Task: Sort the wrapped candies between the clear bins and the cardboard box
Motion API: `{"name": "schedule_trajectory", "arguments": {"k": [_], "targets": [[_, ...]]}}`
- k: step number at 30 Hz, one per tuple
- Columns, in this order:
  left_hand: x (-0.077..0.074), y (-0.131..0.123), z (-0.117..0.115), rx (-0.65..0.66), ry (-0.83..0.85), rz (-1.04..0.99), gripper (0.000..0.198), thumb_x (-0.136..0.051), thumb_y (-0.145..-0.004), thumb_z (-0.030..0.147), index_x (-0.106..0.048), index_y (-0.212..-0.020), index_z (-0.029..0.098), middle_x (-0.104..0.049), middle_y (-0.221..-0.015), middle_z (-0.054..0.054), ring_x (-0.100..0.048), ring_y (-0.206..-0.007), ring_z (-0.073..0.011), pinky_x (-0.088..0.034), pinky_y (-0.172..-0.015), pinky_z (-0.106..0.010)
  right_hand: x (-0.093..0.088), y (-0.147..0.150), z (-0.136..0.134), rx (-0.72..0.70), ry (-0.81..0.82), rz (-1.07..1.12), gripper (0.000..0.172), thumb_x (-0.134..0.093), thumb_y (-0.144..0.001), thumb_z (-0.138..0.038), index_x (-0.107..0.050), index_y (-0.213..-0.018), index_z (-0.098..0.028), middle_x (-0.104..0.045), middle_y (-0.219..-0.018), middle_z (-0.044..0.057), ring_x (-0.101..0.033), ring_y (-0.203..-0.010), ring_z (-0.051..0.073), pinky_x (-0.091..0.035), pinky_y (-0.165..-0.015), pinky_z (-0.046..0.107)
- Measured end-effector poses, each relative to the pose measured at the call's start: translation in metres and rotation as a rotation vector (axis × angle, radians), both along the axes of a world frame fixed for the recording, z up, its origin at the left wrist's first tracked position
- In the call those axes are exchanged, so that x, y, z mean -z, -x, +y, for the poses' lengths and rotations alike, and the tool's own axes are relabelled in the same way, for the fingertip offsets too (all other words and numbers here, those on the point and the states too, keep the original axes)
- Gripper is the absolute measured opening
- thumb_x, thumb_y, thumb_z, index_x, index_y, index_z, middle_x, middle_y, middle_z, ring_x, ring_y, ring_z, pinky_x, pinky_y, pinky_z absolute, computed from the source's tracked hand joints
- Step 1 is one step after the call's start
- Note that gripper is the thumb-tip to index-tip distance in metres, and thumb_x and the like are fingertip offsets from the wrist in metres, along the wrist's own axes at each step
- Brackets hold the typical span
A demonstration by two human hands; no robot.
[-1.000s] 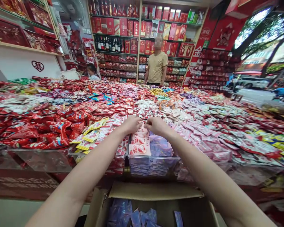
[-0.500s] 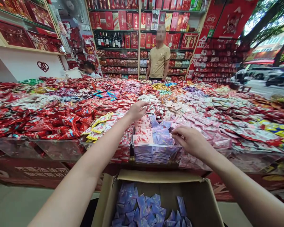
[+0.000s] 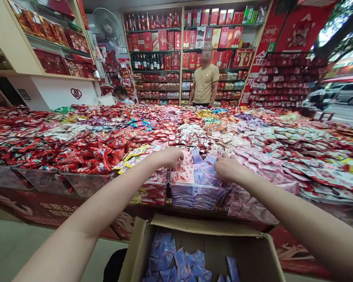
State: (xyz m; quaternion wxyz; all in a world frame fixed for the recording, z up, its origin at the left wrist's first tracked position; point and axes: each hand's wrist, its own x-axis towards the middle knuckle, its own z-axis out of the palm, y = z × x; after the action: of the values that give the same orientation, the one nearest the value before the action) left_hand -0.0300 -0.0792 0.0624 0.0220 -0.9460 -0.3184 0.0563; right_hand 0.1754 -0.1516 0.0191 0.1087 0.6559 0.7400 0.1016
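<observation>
A clear plastic bin (image 3: 176, 194) at the counter's front edge holds purple candy packets (image 3: 204, 178) with pink-and-white packets (image 3: 182, 174) along its left side. My left hand (image 3: 170, 156) rests with curled fingers on the pink-and-white packets at the bin's back left. My right hand (image 3: 228, 166) lies knuckles up on the purple packets at the bin's right side. I cannot see what the fingers of either hand hold. Below, an open cardboard box (image 3: 253, 254) contains more purple packets (image 3: 179, 262).
A wide counter (image 3: 106, 133) is heaped with wrapped sweets: red ones (image 3: 85, 154) at left, pink ones (image 3: 264, 160) at right. A person in a tan shirt (image 3: 205, 80) stands behind it before shelves of red boxes and bottles (image 3: 164, 43). A street lies at right.
My right hand moved up from the bin's front right onto the purple packets. My left hand came back and down onto the pink-and-white packets. My view tilted slightly.
</observation>
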Motion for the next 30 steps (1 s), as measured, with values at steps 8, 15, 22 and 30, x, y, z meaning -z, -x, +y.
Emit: {"name": "schedule_trajectory", "arguments": {"k": [8, 15, 22, 30], "targets": [[0.017, 0.012, -0.001, -0.071, 0.04, -0.082, 0.018, -0.052, -0.072, 0.022, -0.064, -0.084, 0.016, -0.065, -0.085, -0.006, -0.056, -0.076, -0.0164, -0.038, -0.062, -0.023, -0.001, -0.004, 0.013, 0.16, 0.15, 0.025, 0.033, -0.057, -0.065, -0.038, -0.065, -0.091, -0.02, -0.047, -0.116, 0.013, -0.037, -0.109, 0.033, -0.035, -0.081, 0.048], [0.017, 0.016, 0.004, -0.151, 0.157, -0.078, 0.02, -0.053, -0.071, 0.031, -0.062, -0.083, 0.016, -0.065, -0.079, -0.003, -0.054, -0.064, -0.013, -0.034, -0.051, -0.02, 0.004, 0.0, 0.027, 0.254, 0.232, 0.04, 0.036, -0.058, -0.063, -0.025, -0.062, -0.098, -0.022, -0.041, -0.125, 0.012, -0.031, -0.116, 0.034, -0.031, -0.086, 0.051], [0.014, 0.02, 0.0, -0.139, 0.252, -0.134, 0.025, -0.052, -0.073, 0.029, -0.06, -0.092, 0.015, -0.064, -0.086, -0.003, -0.055, -0.071, -0.0126, -0.036, -0.056, -0.019, -0.004, -0.002, 0.024, 0.244, 0.172, 0.108, 0.038, -0.049, -0.067, -0.02, -0.06, -0.103, -0.017, -0.047, -0.121, 0.013, -0.033, -0.115, 0.033, -0.034, -0.086, 0.048], [0.016, 0.021, -0.009, -0.087, 0.12, -0.216, 0.026, -0.049, -0.075, 0.024, -0.061, -0.096, 0.014, -0.062, -0.092, -0.006, -0.054, -0.08, -0.0147, -0.038, -0.065, -0.021, -0.046, -0.017, 0.006, 0.021, -0.159, 0.233, 0.019, -0.045, -0.072, -0.02, -0.062, -0.073, -0.014, -0.06, -0.093, 0.011, -0.052, -0.091, 0.021, -0.037, -0.079, 0.03]]}}
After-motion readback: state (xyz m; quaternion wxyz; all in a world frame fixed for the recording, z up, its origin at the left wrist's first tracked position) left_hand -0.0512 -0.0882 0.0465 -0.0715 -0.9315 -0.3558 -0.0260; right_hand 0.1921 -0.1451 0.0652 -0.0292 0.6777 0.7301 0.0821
